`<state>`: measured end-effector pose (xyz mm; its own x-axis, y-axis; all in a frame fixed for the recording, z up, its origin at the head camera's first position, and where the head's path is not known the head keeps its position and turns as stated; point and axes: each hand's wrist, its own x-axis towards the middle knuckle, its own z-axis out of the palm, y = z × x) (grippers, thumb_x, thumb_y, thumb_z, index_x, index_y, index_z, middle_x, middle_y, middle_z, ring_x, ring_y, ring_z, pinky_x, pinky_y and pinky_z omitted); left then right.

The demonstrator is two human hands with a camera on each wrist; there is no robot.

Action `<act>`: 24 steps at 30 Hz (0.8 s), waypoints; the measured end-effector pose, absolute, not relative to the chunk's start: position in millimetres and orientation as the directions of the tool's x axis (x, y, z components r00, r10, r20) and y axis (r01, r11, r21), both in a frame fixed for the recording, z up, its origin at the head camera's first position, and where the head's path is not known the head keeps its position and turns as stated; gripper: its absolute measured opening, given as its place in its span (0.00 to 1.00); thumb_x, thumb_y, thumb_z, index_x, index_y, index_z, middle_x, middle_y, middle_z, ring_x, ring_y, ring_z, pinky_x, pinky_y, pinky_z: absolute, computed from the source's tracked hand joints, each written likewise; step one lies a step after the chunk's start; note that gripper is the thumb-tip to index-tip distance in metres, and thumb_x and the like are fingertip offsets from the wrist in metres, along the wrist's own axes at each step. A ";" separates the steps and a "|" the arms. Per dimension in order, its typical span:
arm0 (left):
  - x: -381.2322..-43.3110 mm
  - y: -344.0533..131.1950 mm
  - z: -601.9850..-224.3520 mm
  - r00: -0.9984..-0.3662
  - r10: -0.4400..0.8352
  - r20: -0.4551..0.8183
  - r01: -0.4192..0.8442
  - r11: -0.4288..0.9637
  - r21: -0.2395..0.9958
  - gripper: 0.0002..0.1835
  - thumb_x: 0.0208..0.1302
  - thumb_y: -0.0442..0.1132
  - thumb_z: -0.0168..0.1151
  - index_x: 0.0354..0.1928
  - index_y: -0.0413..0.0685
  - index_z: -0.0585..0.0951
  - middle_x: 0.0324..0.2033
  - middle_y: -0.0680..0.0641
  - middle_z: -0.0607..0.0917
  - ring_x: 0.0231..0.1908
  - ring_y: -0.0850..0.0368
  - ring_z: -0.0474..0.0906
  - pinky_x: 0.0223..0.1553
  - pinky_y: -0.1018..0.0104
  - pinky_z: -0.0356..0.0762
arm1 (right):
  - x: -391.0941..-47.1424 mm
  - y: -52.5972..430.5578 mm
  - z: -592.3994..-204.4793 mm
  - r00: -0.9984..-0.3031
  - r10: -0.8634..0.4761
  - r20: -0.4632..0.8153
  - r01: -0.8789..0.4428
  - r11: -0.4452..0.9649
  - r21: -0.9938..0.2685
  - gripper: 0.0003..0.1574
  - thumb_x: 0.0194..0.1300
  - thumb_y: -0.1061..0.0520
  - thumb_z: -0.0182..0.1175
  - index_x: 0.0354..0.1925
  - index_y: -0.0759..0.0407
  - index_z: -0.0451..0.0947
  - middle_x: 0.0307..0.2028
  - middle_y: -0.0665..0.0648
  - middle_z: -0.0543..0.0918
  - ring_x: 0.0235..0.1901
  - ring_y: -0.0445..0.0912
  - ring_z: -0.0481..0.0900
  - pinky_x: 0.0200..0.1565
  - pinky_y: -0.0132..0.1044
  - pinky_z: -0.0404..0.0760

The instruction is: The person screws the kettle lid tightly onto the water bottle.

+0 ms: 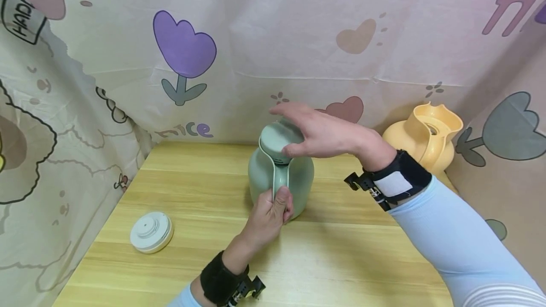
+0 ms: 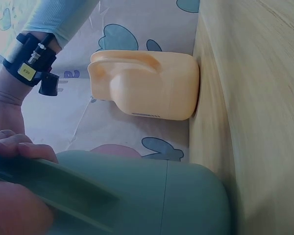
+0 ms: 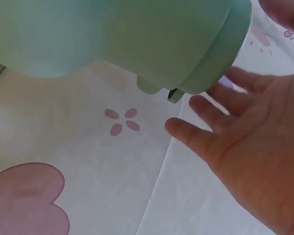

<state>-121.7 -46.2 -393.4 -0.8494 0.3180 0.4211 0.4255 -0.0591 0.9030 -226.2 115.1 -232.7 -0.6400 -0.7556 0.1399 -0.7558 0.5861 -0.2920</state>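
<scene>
A green thermos jug (image 1: 300,184) stands upright on the wooden table, its round green lid (image 1: 274,139) seated on top. Fingers of my left hand (image 1: 268,217) curl round the jug's handle (image 1: 280,179), with the thumb on top. My right hand (image 1: 324,131) is beside the lid, fingers extended and spread. In the right wrist view, the fingertips (image 3: 179,126) are close to the lid's edge (image 3: 220,58); whether any touch it I cannot tell. A round white lid (image 1: 150,230) with a pale yellow rim lies on the table at left.
A yellow jug (image 1: 401,136), its top uncovered, stands at the back right of the table (image 1: 204,184). Behind the table hangs a patterned cloth (image 1: 273,37), which also covers both sides.
</scene>
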 end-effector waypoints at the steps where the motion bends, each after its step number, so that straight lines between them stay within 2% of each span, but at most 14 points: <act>1: -121.7 -46.3 -393.6 -0.849 0.318 0.421 0.426 -0.059 0.903 0.23 0.79 0.42 0.34 0.23 0.43 0.67 0.14 0.44 0.68 0.16 0.60 0.64 0.18 0.70 0.65 | -226.2 114.6 -231.9 -0.636 -0.762 0.122 -0.757 0.585 -0.291 0.49 0.57 0.42 0.63 0.72 0.46 0.54 0.69 0.48 0.61 0.67 0.42 0.57 0.64 0.45 0.65; 5: -122.2 -46.3 -394.0 -0.845 0.320 0.429 0.434 -0.059 0.899 0.23 0.79 0.42 0.34 0.23 0.43 0.67 0.14 0.45 0.68 0.16 0.60 0.64 0.18 0.70 0.65 | -226.8 112.5 -231.0 -0.639 -0.763 0.094 -0.753 0.596 -0.279 0.46 0.57 0.44 0.61 0.71 0.47 0.57 0.67 0.48 0.65 0.61 0.40 0.63 0.61 0.42 0.69; 9: -122.1 -46.2 -394.0 -0.842 0.318 0.435 0.440 -0.061 0.896 0.23 0.79 0.42 0.34 0.23 0.43 0.67 0.14 0.46 0.68 0.16 0.60 0.64 0.17 0.70 0.65 | -228.6 111.1 -233.5 -0.671 -0.732 0.120 -0.734 0.631 -0.250 0.47 0.57 0.32 0.62 0.68 0.47 0.61 0.61 0.49 0.69 0.57 0.42 0.66 0.56 0.42 0.72; 12: -121.8 -46.0 -393.6 -0.840 0.318 0.439 0.442 -0.065 0.895 0.23 0.79 0.42 0.34 0.23 0.43 0.67 0.14 0.46 0.68 0.16 0.60 0.64 0.17 0.69 0.65 | -230.0 111.2 -236.1 -0.700 -0.700 0.141 -0.711 0.664 -0.230 0.53 0.52 0.20 0.58 0.66 0.48 0.63 0.60 0.51 0.70 0.58 0.44 0.66 0.56 0.45 0.72; 15: -121.6 -46.1 -393.6 -0.838 0.320 0.442 0.444 -0.070 0.893 0.23 0.79 0.42 0.34 0.23 0.43 0.66 0.14 0.46 0.68 0.16 0.60 0.64 0.17 0.69 0.65 | -230.5 111.3 -237.8 -0.714 -0.684 0.150 -0.699 0.679 -0.225 0.56 0.49 0.16 0.55 0.65 0.47 0.65 0.59 0.52 0.70 0.58 0.45 0.66 0.56 0.46 0.72; 18: -122.0 -46.1 -394.0 -0.836 0.322 0.445 0.449 -0.068 0.891 0.23 0.79 0.42 0.34 0.23 0.43 0.66 0.14 0.46 0.68 0.16 0.60 0.64 0.17 0.69 0.65 | -229.9 112.6 -237.8 -0.704 -0.697 0.137 -0.707 0.669 -0.229 0.55 0.50 0.19 0.57 0.67 0.46 0.62 0.61 0.50 0.69 0.59 0.44 0.65 0.55 0.45 0.72; 24: -123.1 -45.5 -394.6 -0.836 0.320 0.446 0.452 -0.060 0.890 0.24 0.80 0.42 0.33 0.22 0.43 0.67 0.14 0.46 0.68 0.16 0.60 0.64 0.17 0.70 0.65 | -227.8 115.0 -235.4 -0.662 -0.744 0.089 -0.737 0.624 -0.262 0.48 0.55 0.39 0.63 0.71 0.42 0.56 0.64 0.47 0.67 0.56 0.40 0.64 0.55 0.41 0.71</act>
